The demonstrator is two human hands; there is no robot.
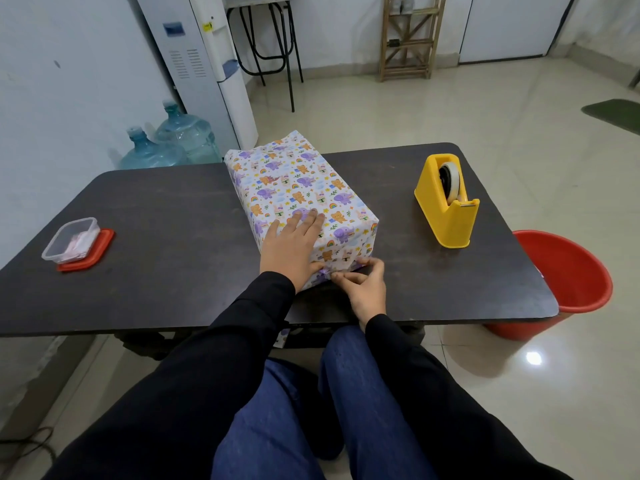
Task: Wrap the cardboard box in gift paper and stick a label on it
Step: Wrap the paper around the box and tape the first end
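The box (294, 183), covered in white gift paper printed with cartoon animals, lies lengthwise in the middle of the dark table (166, 216). My left hand (292, 245) rests flat on its top near the close end, fingers straight. My right hand (363, 284) is at the close end face, fingers curled, pinching the folded paper flap against the box's lower edge. Paper at the far end sticks up loosely. A yellow tape dispenser (446, 199) stands to the right of the box.
A small clear plastic container (71, 239) sits on its red lid at the table's left. A red bucket (568, 282) stands on the floor beside the table's right edge. Water bottles (173, 140) and a dispenser stand behind the table.
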